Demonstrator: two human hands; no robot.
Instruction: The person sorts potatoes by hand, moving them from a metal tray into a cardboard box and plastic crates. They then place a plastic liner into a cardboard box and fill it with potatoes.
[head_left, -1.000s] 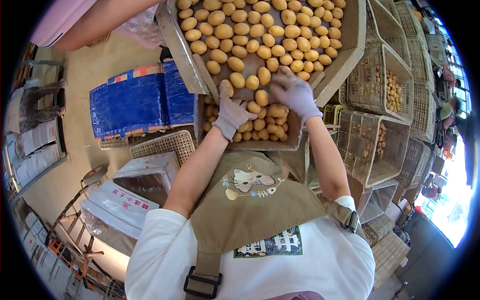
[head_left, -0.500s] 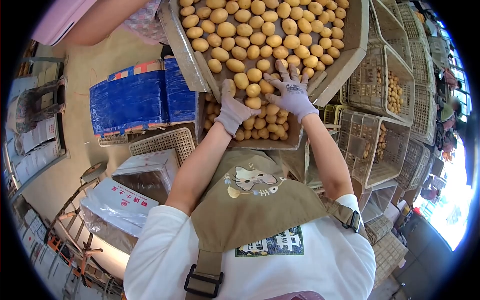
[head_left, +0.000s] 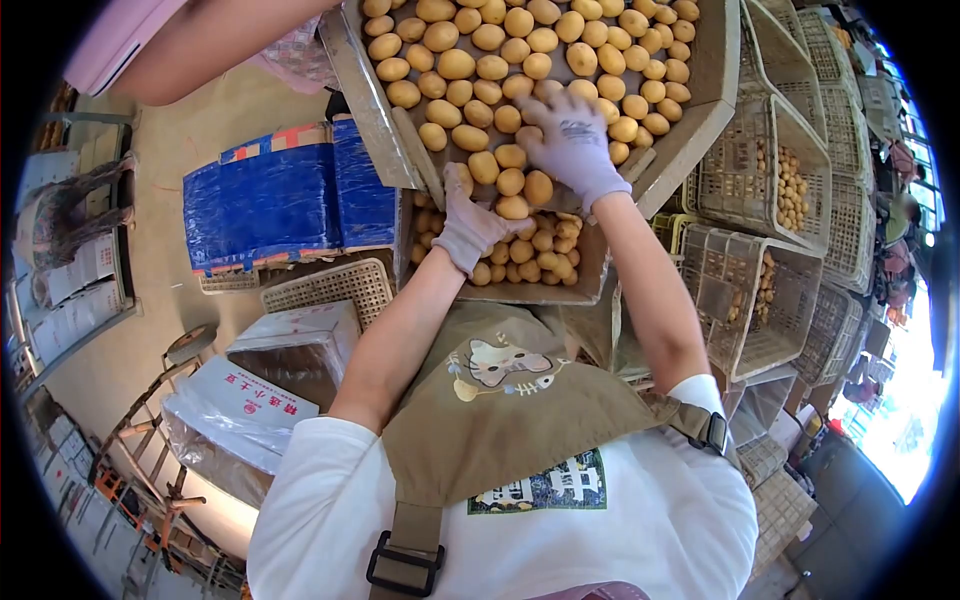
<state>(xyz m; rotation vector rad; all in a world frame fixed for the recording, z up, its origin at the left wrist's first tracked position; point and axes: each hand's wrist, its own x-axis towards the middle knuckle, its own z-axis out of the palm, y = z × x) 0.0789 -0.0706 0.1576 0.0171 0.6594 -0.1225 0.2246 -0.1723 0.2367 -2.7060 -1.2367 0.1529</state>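
Observation:
Small yellow potatoes (head_left: 491, 67) lie spread over a wooden sorting tray (head_left: 672, 165), which narrows towards me. My gloved right hand (head_left: 575, 145) rests palm down on potatoes near the tray's mouth, fingers spread and touching them. At the left side of that mouth my gloved left hand (head_left: 468, 228) is cupped, thumb apart from the fingers, against a few potatoes. One potato (head_left: 512, 207) sits just above its thumb. Below the mouth, a box (head_left: 590, 285) holds more potatoes, partly hidden by my left hand.
Stacked plastic crates (head_left: 745, 300) stand on the right, some with potatoes inside. To the left are a blue-wrapped box (head_left: 262, 205), a crate (head_left: 335, 283) and white cartons (head_left: 240, 405). Another person's arm (head_left: 225, 45) reaches in at the upper left.
My right hand has moved up and slightly left over the potatoes. My left hand stays nearly in place by the tray's mouth.

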